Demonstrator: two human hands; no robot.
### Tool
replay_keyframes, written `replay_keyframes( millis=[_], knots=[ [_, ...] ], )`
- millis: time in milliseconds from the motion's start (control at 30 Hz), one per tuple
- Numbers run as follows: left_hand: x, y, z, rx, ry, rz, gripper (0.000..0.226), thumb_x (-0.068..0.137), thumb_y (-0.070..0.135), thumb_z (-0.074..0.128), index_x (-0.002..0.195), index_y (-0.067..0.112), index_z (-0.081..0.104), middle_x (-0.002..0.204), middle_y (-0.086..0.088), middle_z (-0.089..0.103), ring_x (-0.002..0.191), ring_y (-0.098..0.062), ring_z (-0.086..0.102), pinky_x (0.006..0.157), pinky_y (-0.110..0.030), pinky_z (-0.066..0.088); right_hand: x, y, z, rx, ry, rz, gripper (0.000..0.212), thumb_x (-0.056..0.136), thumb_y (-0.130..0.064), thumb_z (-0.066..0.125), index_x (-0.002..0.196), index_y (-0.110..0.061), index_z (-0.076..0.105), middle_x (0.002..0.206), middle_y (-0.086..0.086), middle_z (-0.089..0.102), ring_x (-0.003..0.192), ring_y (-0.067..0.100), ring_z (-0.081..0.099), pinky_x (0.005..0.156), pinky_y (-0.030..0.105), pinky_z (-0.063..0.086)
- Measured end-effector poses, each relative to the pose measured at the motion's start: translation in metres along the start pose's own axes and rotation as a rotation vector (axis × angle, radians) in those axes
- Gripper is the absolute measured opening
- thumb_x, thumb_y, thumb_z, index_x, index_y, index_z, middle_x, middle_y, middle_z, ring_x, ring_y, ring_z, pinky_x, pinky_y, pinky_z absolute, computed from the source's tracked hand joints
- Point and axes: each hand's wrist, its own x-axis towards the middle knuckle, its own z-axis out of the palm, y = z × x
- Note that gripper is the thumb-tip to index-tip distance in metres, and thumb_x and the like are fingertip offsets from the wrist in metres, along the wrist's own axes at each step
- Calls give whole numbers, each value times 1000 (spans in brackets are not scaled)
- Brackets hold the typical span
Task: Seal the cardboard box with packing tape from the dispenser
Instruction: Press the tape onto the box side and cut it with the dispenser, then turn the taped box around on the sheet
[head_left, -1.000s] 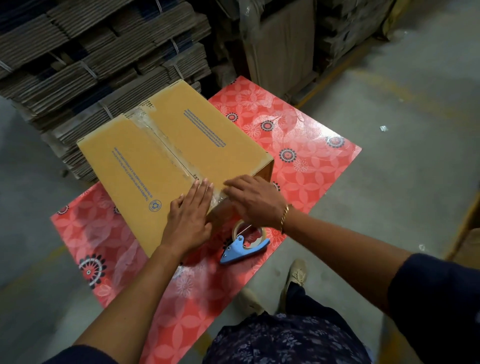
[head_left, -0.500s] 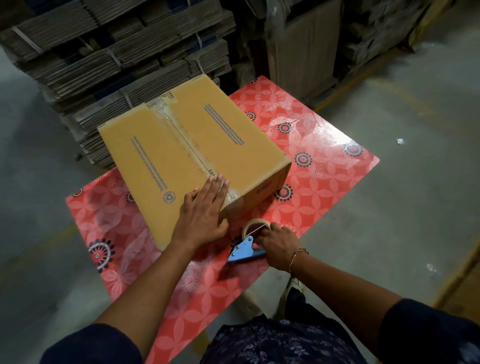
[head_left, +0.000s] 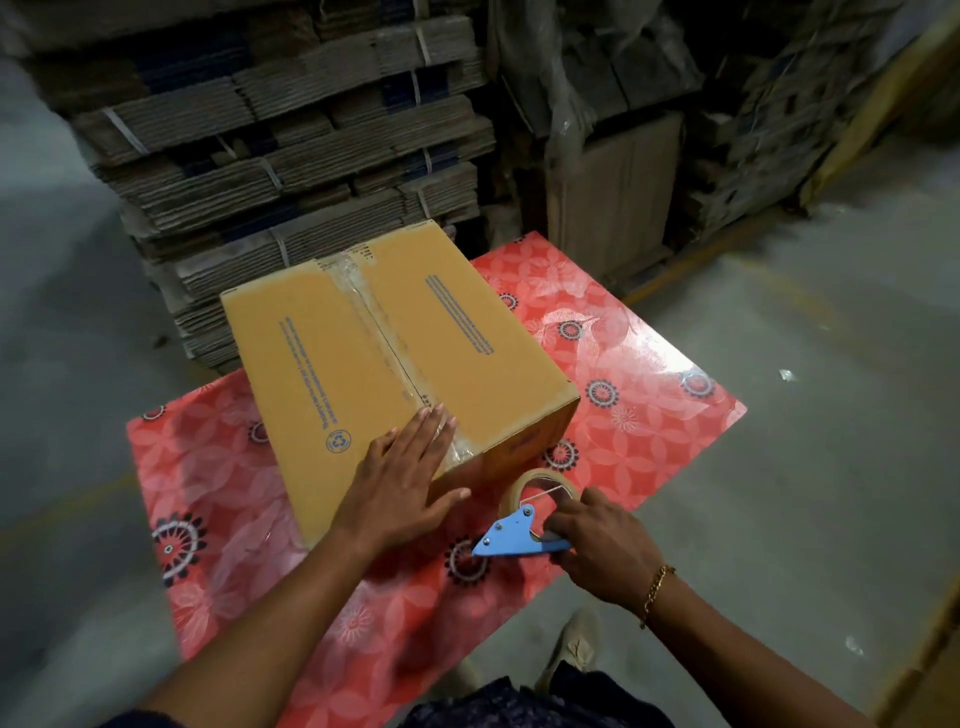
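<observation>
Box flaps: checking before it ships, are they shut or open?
Shut. Both flaps of the box lie flat and meet at the centre seam, with clear tape along it.

Both forearms are bare, with dark navy sleeves ending above the elbows. A gold chain bracelet (head_left: 657, 591) circles the wrist of the right hand (head_left: 605, 550); the left hand (head_left: 400, 493) wears nothing. Below, a dark floral-print garment (head_left: 535, 701) and a beige shoe (head_left: 571, 649) show.
</observation>
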Motion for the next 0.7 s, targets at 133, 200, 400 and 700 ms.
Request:
replay_keyframes(
  millis=[133,200,400,700],
  knots=[
    [-3,5,-4,-75,10,-55,78,97,71,25,161,28,17,170,5,7,157,-11,4,124,-38,14,16,4,12,-112,-141,-51,23,64,-31,76,86,-32,73,78,-13,68,79,21,60,49,31,34],
    [-5,7,-8,-129,19,-109,74,98,68,30,159,28,22,170,6,9,157,-11,6,124,-32,9,24,3,24,-182,-141,-53,34,44,-29,86,74,-35,72,64,-14,64,64,18,59,40,29,30],
    [-23,4,-11,-69,223,-366,64,94,59,40,145,22,50,158,-4,44,147,-25,39,116,-44,30,34,10,34,-97,-249,-112,38,88,-30,59,126,-34,62,123,-3,64,113,28,56,78,39,49],
    [-49,-18,-18,-647,420,-1270,74,90,58,58,148,17,40,150,-15,50,134,-39,49,105,-52,44,102,80,-63,977,279,376,49,95,-46,62,130,-13,57,131,9,63,113,27,62,87,38,49]
  ],
)
